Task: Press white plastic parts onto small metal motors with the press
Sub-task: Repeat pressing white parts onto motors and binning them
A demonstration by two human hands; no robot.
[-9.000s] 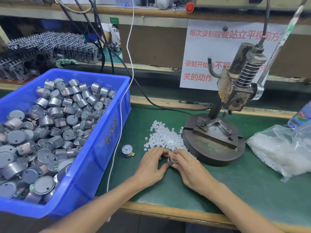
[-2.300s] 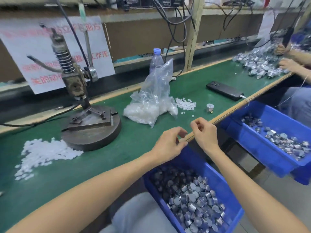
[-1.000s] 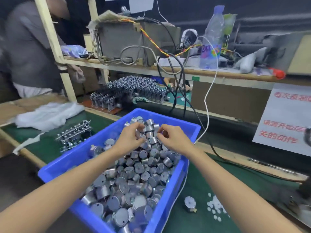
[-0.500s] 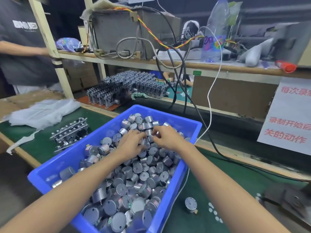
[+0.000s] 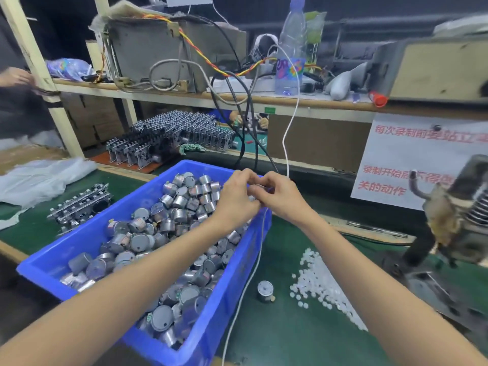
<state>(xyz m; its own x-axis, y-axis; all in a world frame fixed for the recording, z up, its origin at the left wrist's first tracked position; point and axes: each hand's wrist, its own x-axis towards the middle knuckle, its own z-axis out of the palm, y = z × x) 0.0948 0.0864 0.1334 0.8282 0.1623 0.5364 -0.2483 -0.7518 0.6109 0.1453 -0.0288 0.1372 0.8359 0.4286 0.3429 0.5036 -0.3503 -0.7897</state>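
Observation:
A blue bin (image 5: 232, 291) on the green mat is heaped with small metal motors (image 5: 169, 220). My left hand (image 5: 235, 202) and my right hand (image 5: 281, 198) meet above the bin's far right corner. Their fingers curl together round a small metal motor (image 5: 252, 198), which is mostly hidden. One loose motor (image 5: 264, 290) stands on the mat right of the bin. Beside it lies a pile of white plastic parts (image 5: 320, 283). The press (image 5: 449, 223) stands at the right edge, with its round base (image 5: 433, 289) partly out of frame.
A white cable (image 5: 253, 262) runs along the bin's right wall. Stacked metal frames (image 5: 79, 204) and a white plastic sheet (image 5: 39, 178) lie left of the bin. More frames (image 5: 169, 138) sit behind it. A shelf above carries a bottle (image 5: 290, 48) and equipment. Another person's hand (image 5: 15, 76) is at far left.
Both hands have risen off the heap of motors and shifted right to the bin's far corner, still together. The view has swung right, so the press and white parts show.

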